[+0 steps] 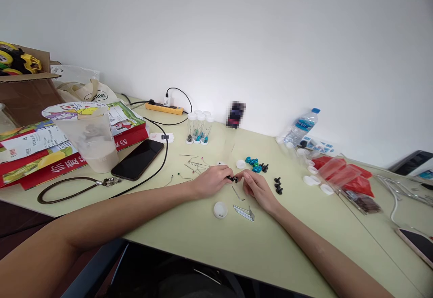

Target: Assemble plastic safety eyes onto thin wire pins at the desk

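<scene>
Over the middle of the table, my left hand (211, 181) is closed with its fingertips around a small black knob-like part (232, 179). My right hand (257, 188) meets it from the other side, fingers curled and fingertips at the part's right end. Just below the hands lie a single bent hex key (238, 193) and a neat row of hex keys (244, 213). A round white cap (220, 210) with tiny bits inside sits beside them. Past my right hand are blue metallic parts (254, 164) and more black knob-like parts (278, 185).
Thin wire pieces (193, 165) lie left of my hands. Capped clear tubes (199, 128) stand near the wall. A phone (138, 159), a drink cup (89, 140) and a cord loop are leftward. Rightward are a water bottle (302, 126), white caps and a red bag (361, 184).
</scene>
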Motion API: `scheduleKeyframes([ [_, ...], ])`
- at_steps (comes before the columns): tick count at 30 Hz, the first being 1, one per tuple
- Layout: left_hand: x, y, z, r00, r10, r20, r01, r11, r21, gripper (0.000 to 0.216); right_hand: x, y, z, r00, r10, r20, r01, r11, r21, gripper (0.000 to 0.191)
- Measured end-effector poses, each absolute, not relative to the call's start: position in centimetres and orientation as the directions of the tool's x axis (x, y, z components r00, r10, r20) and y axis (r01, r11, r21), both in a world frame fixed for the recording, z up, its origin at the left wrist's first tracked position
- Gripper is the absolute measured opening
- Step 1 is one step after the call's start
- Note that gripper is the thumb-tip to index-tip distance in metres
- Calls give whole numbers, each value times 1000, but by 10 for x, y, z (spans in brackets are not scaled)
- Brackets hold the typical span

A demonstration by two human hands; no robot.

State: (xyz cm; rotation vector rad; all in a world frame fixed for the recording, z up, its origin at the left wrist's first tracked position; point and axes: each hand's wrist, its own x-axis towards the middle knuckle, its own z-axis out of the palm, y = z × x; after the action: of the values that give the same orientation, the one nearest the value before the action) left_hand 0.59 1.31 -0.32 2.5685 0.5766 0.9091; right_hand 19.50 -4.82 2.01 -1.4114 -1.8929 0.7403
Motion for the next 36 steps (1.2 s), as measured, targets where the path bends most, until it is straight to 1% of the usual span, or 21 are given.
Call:
scheduleKeyframes([
  [4, 6, 13, -3, 712, 479, 514, 248, -856, 454, 13, 195, -47, 18, -186, 969, 162, 592, 242, -769, 48],
  [9, 6, 14, -3, 700, 489, 521, 251, -851, 461, 12, 194, -48, 21, -177, 972, 157, 549, 230, -803, 46],
  [16, 5, 13, -2, 715, 482, 507, 256, -854, 452, 14, 195, -47, 19, -178, 970, 164, 582, 238, -778, 48],
  [26, 6, 13, -1, 708, 502, 497, 268, -842, 469, 13, 195, -49, 21, -178, 969, 174, 564, 245, -789, 48],
  [32, 6, 13, -1, 705, 501, 502, 265, -842, 469, 12, 195, -48, 19, -166, 970, 179, 531, 241, -813, 44],
  [36, 6, 13, -1, 712, 506, 488, 268, -837, 476, 12, 196, -47, 18, -171, 971, 166, 542, 233, -808, 45],
])
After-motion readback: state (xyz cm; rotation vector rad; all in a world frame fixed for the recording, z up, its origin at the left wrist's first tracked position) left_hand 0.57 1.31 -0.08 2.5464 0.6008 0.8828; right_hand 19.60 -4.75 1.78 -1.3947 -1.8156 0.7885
